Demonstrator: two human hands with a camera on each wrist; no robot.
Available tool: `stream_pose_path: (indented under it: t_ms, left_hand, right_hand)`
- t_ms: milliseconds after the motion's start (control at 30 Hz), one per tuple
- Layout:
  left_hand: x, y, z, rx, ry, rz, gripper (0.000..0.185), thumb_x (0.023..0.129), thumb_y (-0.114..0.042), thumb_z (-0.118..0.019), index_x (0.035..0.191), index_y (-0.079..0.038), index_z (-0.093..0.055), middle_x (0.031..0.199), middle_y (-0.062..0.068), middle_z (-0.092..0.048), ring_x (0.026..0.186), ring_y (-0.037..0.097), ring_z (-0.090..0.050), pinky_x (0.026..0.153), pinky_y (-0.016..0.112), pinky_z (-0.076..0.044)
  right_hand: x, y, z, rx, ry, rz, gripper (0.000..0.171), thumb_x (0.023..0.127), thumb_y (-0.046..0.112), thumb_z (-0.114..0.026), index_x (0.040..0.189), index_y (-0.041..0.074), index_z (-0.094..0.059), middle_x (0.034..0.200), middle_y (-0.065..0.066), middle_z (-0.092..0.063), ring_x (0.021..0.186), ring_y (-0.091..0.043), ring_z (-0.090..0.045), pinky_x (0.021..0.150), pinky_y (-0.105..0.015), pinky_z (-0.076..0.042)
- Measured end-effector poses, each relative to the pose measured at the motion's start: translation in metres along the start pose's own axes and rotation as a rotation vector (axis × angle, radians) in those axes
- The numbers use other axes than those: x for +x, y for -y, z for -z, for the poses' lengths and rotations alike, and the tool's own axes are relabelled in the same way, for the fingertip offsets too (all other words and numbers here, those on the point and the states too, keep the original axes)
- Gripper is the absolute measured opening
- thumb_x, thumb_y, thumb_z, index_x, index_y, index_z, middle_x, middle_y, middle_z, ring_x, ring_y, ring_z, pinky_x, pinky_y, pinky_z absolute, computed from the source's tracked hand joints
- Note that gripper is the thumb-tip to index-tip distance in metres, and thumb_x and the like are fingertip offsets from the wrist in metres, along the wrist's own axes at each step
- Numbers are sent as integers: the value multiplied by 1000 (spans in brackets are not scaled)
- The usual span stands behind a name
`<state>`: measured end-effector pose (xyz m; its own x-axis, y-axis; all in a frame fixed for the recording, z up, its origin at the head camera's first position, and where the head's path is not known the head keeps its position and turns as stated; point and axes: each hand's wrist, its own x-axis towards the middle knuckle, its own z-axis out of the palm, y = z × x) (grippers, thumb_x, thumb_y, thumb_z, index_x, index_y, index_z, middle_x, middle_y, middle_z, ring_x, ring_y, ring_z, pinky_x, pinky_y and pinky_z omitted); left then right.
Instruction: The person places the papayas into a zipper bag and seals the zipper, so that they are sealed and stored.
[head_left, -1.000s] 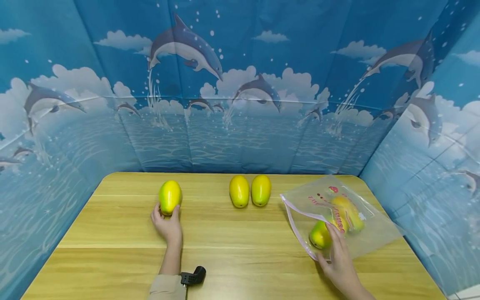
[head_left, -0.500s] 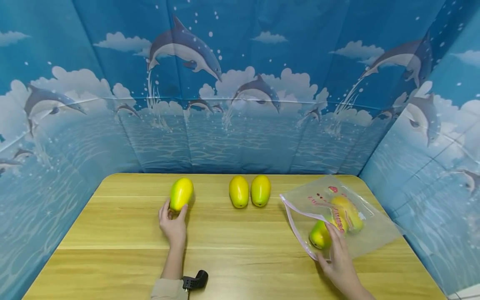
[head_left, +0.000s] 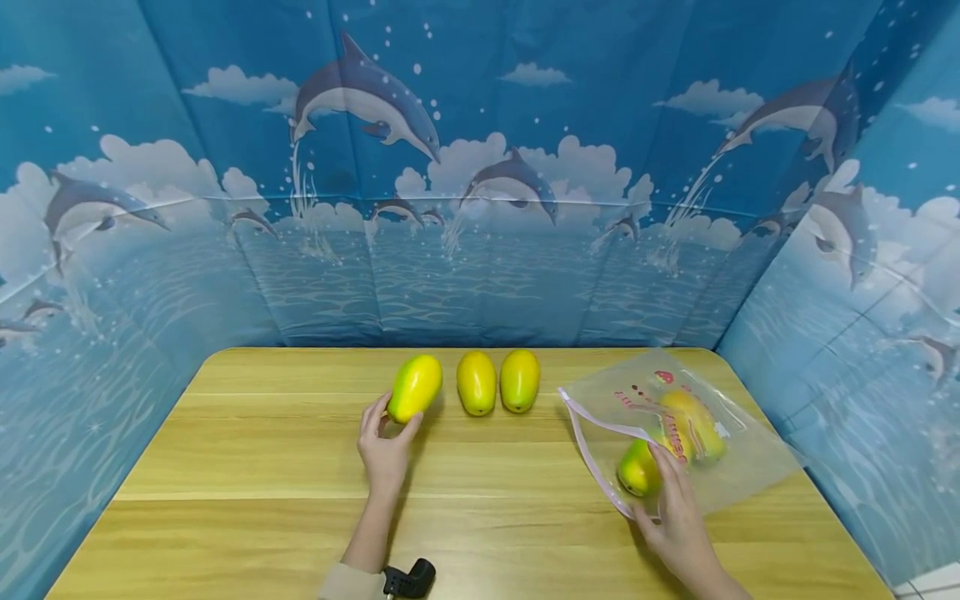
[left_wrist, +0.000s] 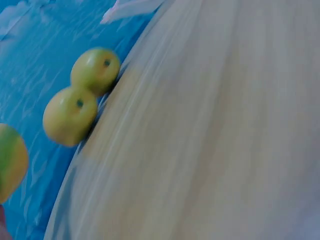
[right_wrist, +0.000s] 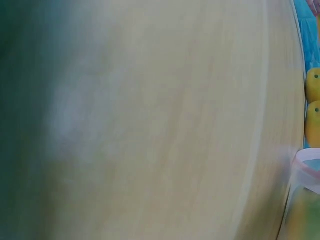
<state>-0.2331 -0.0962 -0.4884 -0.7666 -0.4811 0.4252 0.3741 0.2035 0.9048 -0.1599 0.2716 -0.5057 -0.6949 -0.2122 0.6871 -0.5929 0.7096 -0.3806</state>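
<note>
My left hand (head_left: pixel 386 454) grips a yellow-green mango (head_left: pixel 417 388) by its near end, with thumb and fingers on either side. In the left wrist view that mango (left_wrist: pixel 11 162) is cut off at the left edge. Just right of it, two yellow mangoes (head_left: pixel 477 382) (head_left: pixel 521 381) lie side by side at the back of the table. My right hand (head_left: pixel 681 529) holds the near edge of the mouth of a clear zip bag (head_left: pixel 750 471), thumb below and fingers on top. Inside the bag lie a greener mango (head_left: pixel 637 468) near the mouth and more yellow fruit (head_left: pixel 697 427) deeper in.
The wooden table (head_left: pixel 247 467) has rounded far corners. Behind it and at both sides hangs a blue dolphin-print cloth (head_left: pixel 480 250). A black wrist device (head_left: pixel 411 578) sticks out by my left sleeve (head_left: pixel 351 583).
My left hand has carried its mango rightward along the back of the table, up near the pair. My right hand and the bag have stayed put.
</note>
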Motion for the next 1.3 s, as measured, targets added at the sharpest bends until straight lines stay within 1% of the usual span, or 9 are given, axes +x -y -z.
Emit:
stream_pose_path:
  t_ms: [133, 367, 433, 600, 700, 800, 1033, 1267, 1300]
  left_hand:
    - [-12, -22, -12, -12, 92, -42, 49, 68, 4, -76, 113, 10, -58, 111, 23, -55, 101, 28, -51, 86, 32, -49]
    - [-37, -34, -37, -55, 277, -42, 48, 68, 3, -76, 112, 7, -59, 111, 20, -57, 100, 29, -53, 85, 36, -50]
    - [-44, -37, -44, -63, 326, -64, 48, 67, 3, -77, 111, 7, -59, 110, 20, -57, 98, 30, -54, 83, 37, -51]
    - [-62, -44, -62, -75, 440, -101, 48, 66, 2, -77, 111, 7, -59, 109, 21, -58, 97, 32, -55, 78, 38, -52]
    - [-71, -47, -71, -79, 507, -81, 48, 67, 0, -77, 112, 5, -59, 110, 20, -59, 100, 32, -55, 80, 35, -51]
    - [-79, -50, -79, -77, 561, -58, 48, 68, -1, -77, 113, 3, -59, 111, 18, -59, 101, 30, -55, 81, 34, -50]
    - [-98, -12, -105, -53, 597, -97, 50, 68, -11, -79, 114, -3, -60, 111, 10, -59, 100, 21, -55, 81, 28, -50]
    - [-108, -15, -117, -47, 642, -61, 49, 70, -13, -78, 115, -7, -60, 113, 7, -58, 101, 15, -54, 85, 25, -48]
    - [-109, -16, -119, -43, 643, -55, 49, 70, -13, -78, 115, -7, -61, 113, 6, -58, 102, 14, -54, 86, 24, -48]
  right_hand:
    - [0, 0, 0, 4, -9, 13, 78, 90, 49, -40, 134, -14, -28, 132, -31, -33, 133, -7, -17, 111, -17, -10]
    - [0, 0, 0, -15, 2, -5, 79, 89, 51, -38, 135, -12, -28, 131, -31, -33, 133, -5, -16, 111, -17, -10]
    - [0, 0, 0, -4, -5, 8, 73, 88, 38, -52, 135, -13, -29, 131, -32, -34, 133, -6, -17, 111, -17, -11]
    - [1, 0, 0, 6, -35, 45, 93, 49, -12, -72, 133, -14, -31, 129, -33, -36, 132, -8, -20, 111, -17, -12]
    - [2, 2, 1, -11, -36, 31, 103, 40, -19, -74, 133, -13, -31, 129, -32, -36, 132, -5, -19, 110, -16, -12]
    - [2, 3, 1, -15, -30, 13, 103, 40, -20, -75, 133, -13, -31, 130, -31, -36, 132, -4, -18, 110, -15, -12]
    - [2, 0, 1, 23, -24, 30, 98, 46, -17, -73, 134, -14, -29, 129, -34, -34, 132, -6, -19, 110, -15, -13]
    - [2, 0, 1, 41, -27, 43, 99, 45, -16, -72, 134, -14, -29, 130, -34, -34, 132, -8, -19, 110, -16, -13]
    - [2, -1, 1, 40, -26, 43, 91, 54, -11, -73, 134, -14, -29, 130, -34, -34, 133, -9, -19, 110, -17, -13]
